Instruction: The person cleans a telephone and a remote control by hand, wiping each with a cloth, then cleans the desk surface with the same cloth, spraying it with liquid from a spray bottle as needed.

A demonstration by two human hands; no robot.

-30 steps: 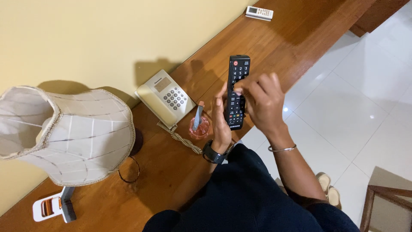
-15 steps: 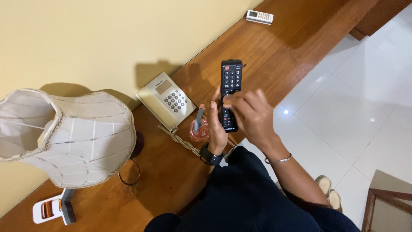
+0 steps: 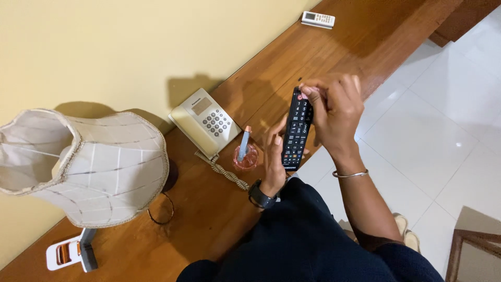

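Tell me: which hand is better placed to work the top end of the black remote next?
Right, probably. The right hand already has fingertips curled over the top end of the black remote, while the left hand grips its lower half from the side, steadying it.

Remote control [image 3: 297, 130]: black, pale buttons
Telephone [image 3: 205, 122]: cream, grey keys
Lampshade [image 3: 99, 167]: off-white, dark grid lines
Desk [image 3: 365, 42]: reddish-brown wood

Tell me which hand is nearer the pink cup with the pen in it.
Left. The left hand holds the lower part of the black remote right beside the pink cup. The right hand grips the remote's top end, farther from the cup.
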